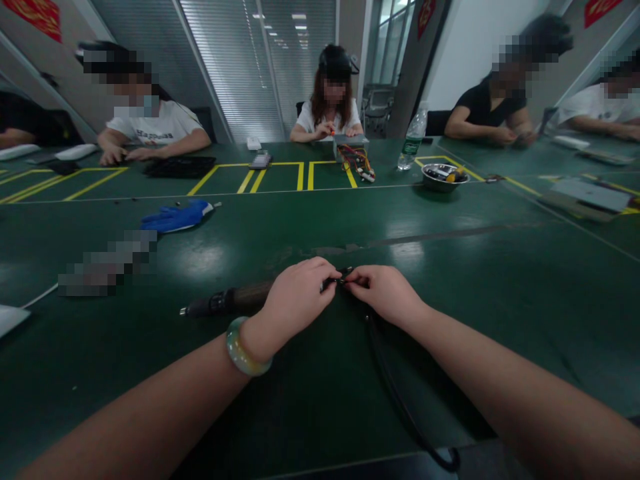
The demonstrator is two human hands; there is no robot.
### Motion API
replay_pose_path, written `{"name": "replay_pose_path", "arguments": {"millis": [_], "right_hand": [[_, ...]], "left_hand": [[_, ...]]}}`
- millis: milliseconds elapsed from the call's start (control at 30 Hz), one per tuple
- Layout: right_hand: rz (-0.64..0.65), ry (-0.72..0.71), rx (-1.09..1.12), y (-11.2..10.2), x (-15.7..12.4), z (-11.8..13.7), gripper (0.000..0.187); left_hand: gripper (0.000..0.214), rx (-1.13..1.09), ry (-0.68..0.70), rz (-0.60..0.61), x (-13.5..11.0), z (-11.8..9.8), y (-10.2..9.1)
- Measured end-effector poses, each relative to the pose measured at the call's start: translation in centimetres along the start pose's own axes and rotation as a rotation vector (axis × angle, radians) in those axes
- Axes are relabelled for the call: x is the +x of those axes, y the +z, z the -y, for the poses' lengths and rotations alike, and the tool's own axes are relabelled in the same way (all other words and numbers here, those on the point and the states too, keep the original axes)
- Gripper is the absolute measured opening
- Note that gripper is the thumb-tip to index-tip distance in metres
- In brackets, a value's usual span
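Observation:
An electric screwdriver (240, 300) with a dark body lies on the green table, its metal tip facing left. My left hand (303, 293), a jade-coloured bangle on its wrist, is closed over the rear part of the tool. Thumb and finger of my right hand (385, 293) pinch at a small dark piece with a metal glint at the tool's rear end. The two hands' fingertips nearly meet there and hide most of that piece. From beneath my right hand a black cable (387, 373) runs down to the near table edge.
A blue glove (175, 217) lies to the left. Across the table stand a water bottle (413, 140), a metal bowl of small parts (444, 188) and a metal box with coloured wires (350, 141). Several people sit opposite. Yellow tape (280, 164) marks the far half.

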State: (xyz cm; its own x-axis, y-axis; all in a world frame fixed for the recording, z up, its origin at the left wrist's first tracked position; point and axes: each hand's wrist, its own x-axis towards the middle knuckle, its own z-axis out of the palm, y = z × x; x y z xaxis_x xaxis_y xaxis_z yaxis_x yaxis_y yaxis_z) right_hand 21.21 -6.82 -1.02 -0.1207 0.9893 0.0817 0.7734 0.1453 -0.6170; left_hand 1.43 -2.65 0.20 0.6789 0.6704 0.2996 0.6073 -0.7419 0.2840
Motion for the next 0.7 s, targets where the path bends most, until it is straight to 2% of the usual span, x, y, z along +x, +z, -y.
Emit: {"name": "replay_pose_path", "arguments": {"millis": [467, 700], "right_hand": [[-0.061, -0.028, -0.009, 0.33, 0.12, 0.24, 0.014], [-0.035, -0.041, 0.015, 0.33, 0.27, 0.15, 0.013]], "left_hand": [[0.023, -0.022, 0.057, 0.016, 0.04, 0.29, 0.15], [0.021, -0.026, -0.024, -0.03, -0.16, 0.02, 0.23]]}}
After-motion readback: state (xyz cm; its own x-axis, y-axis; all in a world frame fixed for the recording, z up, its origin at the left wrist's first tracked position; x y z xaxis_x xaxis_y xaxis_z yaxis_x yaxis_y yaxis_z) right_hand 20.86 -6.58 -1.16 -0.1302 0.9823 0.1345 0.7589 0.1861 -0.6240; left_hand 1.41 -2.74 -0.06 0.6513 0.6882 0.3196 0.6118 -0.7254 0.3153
